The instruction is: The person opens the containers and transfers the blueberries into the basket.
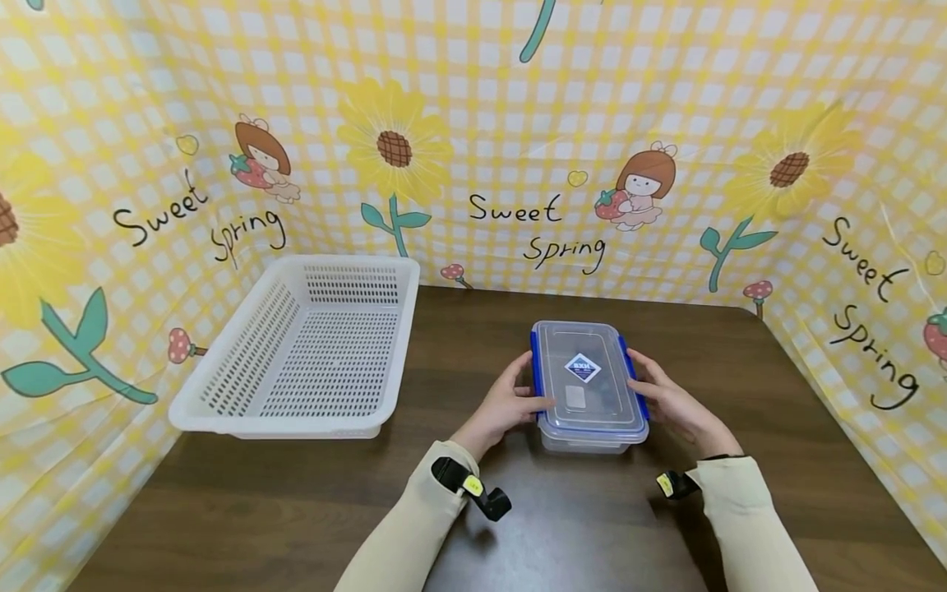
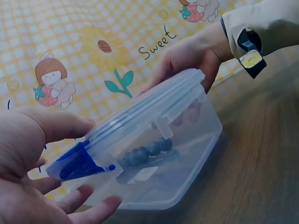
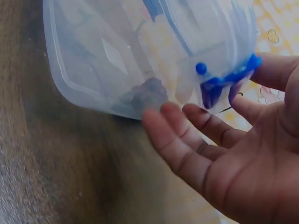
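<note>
Box, head view: the clear box (image 1: 592, 395) sits on the desk (image 1: 562, 526), to the right of the white basket (image 1: 402, 353).
Hands, head view: the left grip (image 1: 506, 403) and right grip (image 1: 669, 403) grasp opposite sides of the box; matched pressure should keep it from skidding.
Left latch, left wrist view: the thumb lies above the blue left latch (image 2: 77, 163); whether it is snapped, one cannot tell, so it deserves a check.
Beads, left wrist view: rounded bluish pieces (image 2: 152, 150) lie inside, so staying level should limit rolling.
Right latch, right wrist view: the thumb meets the blue right latch (image 3: 233, 77); steady bracing opposite suits it best.
</note>
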Action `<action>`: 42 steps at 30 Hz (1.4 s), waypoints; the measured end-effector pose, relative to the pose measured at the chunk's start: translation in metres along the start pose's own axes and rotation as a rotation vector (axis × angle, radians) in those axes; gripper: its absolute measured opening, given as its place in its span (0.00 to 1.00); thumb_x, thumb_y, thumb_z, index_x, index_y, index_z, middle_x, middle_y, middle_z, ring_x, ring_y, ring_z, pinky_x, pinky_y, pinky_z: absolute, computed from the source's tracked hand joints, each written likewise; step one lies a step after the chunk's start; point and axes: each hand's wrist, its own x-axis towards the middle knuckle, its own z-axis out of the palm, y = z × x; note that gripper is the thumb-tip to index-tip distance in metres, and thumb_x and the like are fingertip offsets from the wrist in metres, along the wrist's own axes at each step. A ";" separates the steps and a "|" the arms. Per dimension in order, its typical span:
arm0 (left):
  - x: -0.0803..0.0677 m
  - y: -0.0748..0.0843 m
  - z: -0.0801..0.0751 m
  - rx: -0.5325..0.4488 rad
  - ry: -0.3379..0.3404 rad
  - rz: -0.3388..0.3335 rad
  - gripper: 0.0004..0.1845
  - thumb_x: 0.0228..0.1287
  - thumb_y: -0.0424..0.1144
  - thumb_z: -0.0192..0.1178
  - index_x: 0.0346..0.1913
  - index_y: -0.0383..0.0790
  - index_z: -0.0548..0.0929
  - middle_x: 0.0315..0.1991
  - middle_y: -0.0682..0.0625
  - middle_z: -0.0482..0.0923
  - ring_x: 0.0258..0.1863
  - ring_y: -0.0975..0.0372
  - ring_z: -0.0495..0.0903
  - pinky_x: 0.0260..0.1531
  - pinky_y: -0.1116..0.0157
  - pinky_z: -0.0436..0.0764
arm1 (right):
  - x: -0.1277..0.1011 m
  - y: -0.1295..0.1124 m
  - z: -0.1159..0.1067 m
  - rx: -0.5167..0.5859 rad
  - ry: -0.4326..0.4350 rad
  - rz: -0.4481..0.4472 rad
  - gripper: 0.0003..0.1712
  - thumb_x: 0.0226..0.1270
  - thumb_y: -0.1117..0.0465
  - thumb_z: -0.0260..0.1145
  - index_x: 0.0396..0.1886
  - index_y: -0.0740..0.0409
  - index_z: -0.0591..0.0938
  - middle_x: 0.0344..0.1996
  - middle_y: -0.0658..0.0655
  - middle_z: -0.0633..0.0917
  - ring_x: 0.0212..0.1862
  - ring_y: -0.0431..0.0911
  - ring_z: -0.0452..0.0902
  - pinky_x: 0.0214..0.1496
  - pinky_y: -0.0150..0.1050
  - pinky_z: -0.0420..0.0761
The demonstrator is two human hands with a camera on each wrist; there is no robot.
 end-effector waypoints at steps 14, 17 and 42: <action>0.006 -0.006 -0.006 -0.069 0.000 -0.104 0.46 0.57 0.27 0.71 0.77 0.47 0.61 0.61 0.32 0.70 0.38 0.53 0.85 0.39 0.54 0.88 | 0.002 0.004 -0.016 0.159 -0.100 -0.012 0.43 0.80 0.64 0.52 0.80 0.53 0.35 0.53 0.55 0.74 0.45 0.46 0.84 0.47 0.45 0.86; 0.008 -0.006 -0.007 -0.074 -0.001 -0.106 0.46 0.57 0.27 0.71 0.77 0.48 0.62 0.62 0.33 0.68 0.38 0.53 0.85 0.39 0.54 0.88 | 0.004 0.001 -0.018 0.153 -0.117 0.009 0.44 0.80 0.65 0.52 0.80 0.53 0.34 0.51 0.55 0.75 0.44 0.46 0.84 0.48 0.45 0.86; 0.010 -0.006 -0.010 -0.153 -0.011 -0.144 0.47 0.56 0.23 0.70 0.76 0.53 0.64 0.77 0.37 0.48 0.39 0.48 0.86 0.35 0.53 0.88 | 0.015 0.016 -0.029 0.324 -0.192 -0.058 0.26 0.77 0.71 0.47 0.63 0.37 0.61 0.34 0.52 0.86 0.35 0.46 0.86 0.31 0.46 0.88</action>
